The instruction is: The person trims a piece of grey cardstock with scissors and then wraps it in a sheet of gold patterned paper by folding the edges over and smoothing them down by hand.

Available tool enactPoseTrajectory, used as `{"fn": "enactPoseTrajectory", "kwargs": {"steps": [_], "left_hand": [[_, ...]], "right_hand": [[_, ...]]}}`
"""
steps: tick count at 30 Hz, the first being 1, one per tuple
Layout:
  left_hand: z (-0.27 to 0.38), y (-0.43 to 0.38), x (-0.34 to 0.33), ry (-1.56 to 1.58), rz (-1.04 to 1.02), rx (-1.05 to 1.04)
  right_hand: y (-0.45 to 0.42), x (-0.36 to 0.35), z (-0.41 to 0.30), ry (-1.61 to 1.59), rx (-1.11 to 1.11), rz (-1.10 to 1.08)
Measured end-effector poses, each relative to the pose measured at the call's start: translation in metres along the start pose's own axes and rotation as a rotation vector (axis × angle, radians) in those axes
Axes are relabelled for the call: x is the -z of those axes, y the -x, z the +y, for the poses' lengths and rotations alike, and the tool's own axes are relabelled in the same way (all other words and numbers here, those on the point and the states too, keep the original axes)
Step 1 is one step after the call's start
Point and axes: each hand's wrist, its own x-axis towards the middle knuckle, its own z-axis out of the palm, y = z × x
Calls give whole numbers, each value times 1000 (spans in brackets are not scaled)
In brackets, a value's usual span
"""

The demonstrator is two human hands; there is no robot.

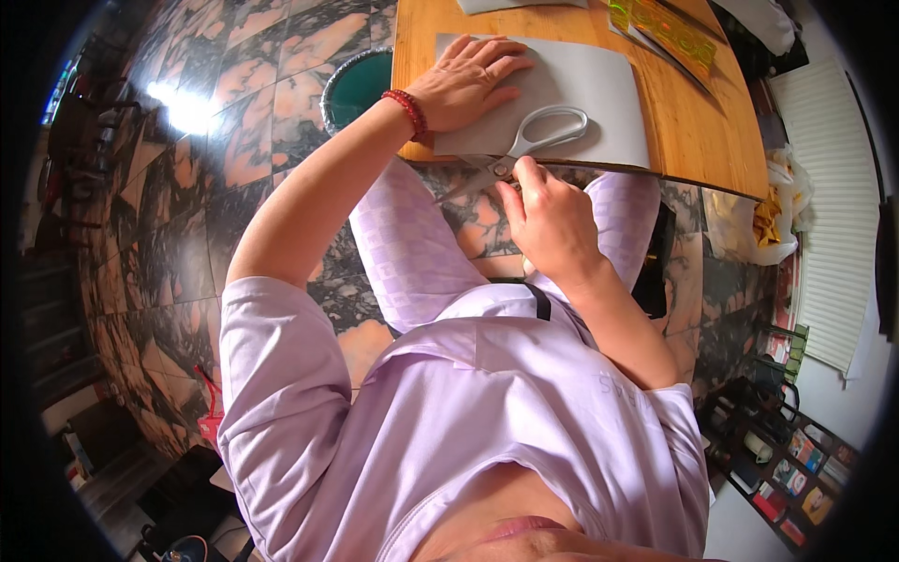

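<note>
My left hand (474, 81), with a red beaded bracelet (407, 112) at the wrist, lies palm down and fingers apart on a pale grey sheet (590, 84). My right hand (551, 218) grips the lower handle of silver scissors (501, 168) at the near edge of the table. The scissors' upper handle loop rests over the sheet. Their blades are spread and point left; one lies at the sheet's near edge, the other below it, off the table. The fingers of my right hand hide the lower loop.
The wooden table (730, 140) also bears shiny gold patterned sheets (674, 38) at the far right and another pale sheet (520, 4) at the far edge. A green lined bin (358, 91) stands left of the table. A plastic bag (779, 211) with gold material sits at right.
</note>
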Motion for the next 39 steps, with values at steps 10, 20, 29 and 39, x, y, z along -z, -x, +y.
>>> {"fn": "enactPoseTrajectory", "kwargs": {"steps": [10, 20, 29, 39], "left_hand": [[1, 1, 1, 5, 6, 2], [-1, 1, -1, -30, 13, -2], [-2, 0, -3, -16, 60, -25], [-2, 1, -3, -1, 48, -27]], "right_hand": [[-10, -1, -4, 7, 13, -39], [17, 14, -5, -171, 110, -206], [19, 99, 116, -2, -209, 338], [-7, 111, 246, 631, -326, 319]]}}
